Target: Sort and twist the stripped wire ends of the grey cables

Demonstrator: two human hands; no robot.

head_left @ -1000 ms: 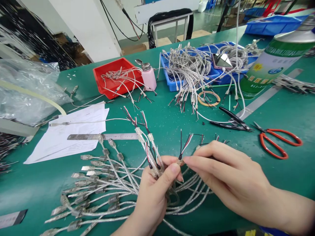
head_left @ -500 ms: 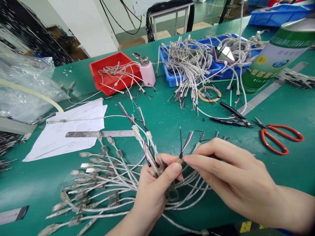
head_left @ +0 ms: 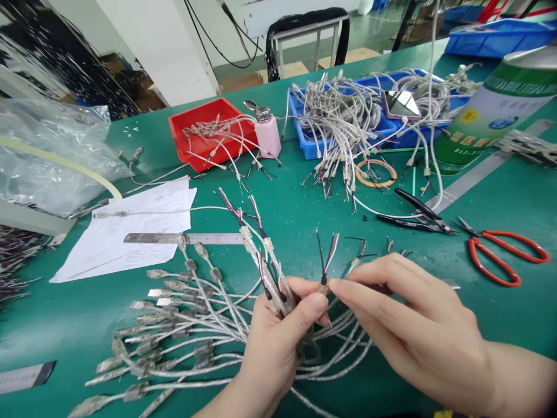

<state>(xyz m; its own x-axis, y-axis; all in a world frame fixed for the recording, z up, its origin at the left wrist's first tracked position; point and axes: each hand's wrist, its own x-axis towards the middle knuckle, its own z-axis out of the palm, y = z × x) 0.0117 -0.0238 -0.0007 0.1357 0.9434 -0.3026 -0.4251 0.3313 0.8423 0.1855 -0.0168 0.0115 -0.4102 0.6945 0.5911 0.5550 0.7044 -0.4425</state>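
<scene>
My left hand (head_left: 278, 342) is closed round several clear-jacketed USB cables (head_left: 256, 249), whose stripped ends with red, white and black wires point up and away. Between its thumb and forefinger one cable end (head_left: 323, 285) stands upright, its thin wires fanned out. My right hand (head_left: 418, 325) is closed, its fingertips pressed against that same cable end from the right. A dark, thin item (head_left: 379, 288) shows among the right fingers; I cannot make out what it is. USB plugs (head_left: 161, 292) of the bunch lie spread on the table to the left.
Beyond my hands are a red tray (head_left: 191, 157) with cables, a pink pump bottle (head_left: 268, 136) and a blue tray (head_left: 310, 150) heaped with cables. Black nippers (head_left: 418, 212), red-handled scissors (head_left: 500, 244) and a green can (head_left: 474, 122) are at right. A steel ruler (head_left: 213, 238) overlaps papers (head_left: 130, 232).
The view has shifted slightly, so the scene sits a little further right and lower. Both hands keep their hold on the cable end, with hardly any movement between them.
</scene>
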